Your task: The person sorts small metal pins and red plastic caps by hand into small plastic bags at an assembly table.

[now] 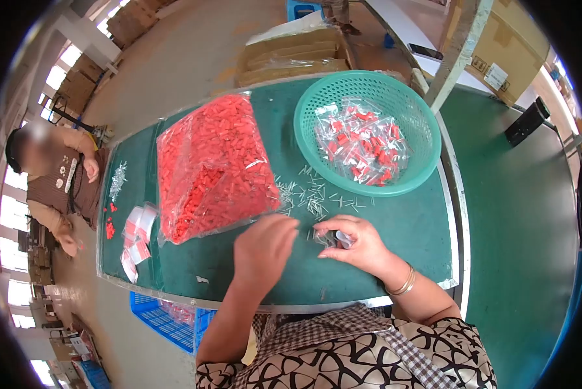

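Observation:
My left hand (265, 251) is over the table just below the big clear bag of red plastic parts (213, 162); its fingers are bent together, and what they hold, if anything, is hidden. My right hand (359, 245) is curled around a small clear plastic bag (330, 238), with something white at the palm. Beyond my hands lie loose metal pins (314, 198). At the back right, a green basket (304, 133) holds small clear packets (362, 146) with red parts and pins inside.
A co-worker (64, 162) sits at the table's left end, near small piles of pins (118, 180), red pieces (110, 228) and packets (137, 236). Behind the table stands an open carton (291, 55). A blue crate (158, 324) is below the front edge; a metal post (460, 58) rises at right.

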The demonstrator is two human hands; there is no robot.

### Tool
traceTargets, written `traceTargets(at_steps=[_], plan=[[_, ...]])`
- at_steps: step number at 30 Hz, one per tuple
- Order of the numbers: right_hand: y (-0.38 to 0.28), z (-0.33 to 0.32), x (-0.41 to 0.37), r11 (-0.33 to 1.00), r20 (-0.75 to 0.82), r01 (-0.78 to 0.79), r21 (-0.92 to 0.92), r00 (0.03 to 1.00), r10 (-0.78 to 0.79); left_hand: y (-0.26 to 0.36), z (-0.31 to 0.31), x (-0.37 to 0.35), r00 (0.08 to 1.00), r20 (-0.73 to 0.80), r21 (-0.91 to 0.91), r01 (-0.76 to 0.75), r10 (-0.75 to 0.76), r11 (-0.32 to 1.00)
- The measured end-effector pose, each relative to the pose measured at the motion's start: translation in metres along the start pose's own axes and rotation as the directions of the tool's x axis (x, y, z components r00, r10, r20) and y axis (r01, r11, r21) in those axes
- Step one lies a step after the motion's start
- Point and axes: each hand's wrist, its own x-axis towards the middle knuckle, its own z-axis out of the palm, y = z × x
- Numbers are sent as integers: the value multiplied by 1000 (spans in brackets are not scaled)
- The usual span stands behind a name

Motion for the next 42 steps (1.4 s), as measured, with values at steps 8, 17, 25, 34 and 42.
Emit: traceTargets(at_steps=[8,17,25,34,42], plan=[[-1,6,-1,999,-11,-2,41,1000,2,-139,-29,-7,943,-177,384,331,-283,862],[6,8,0,999,-13,0,34,1000,0,-188,-18,42,946,41,294,296,-321,909],[2,8,0,999,19,-33,10,999,33,-195,-14,45,973,40,405,194,-229,893],[11,8,-1,1000,-64,25,-12,998,-26,-164,-34,23,942,-292,442,286,-164,850],[5,10,0,994,8,-74,78,997,73,1,-7,0,985,151,-138,105,-84,985]])
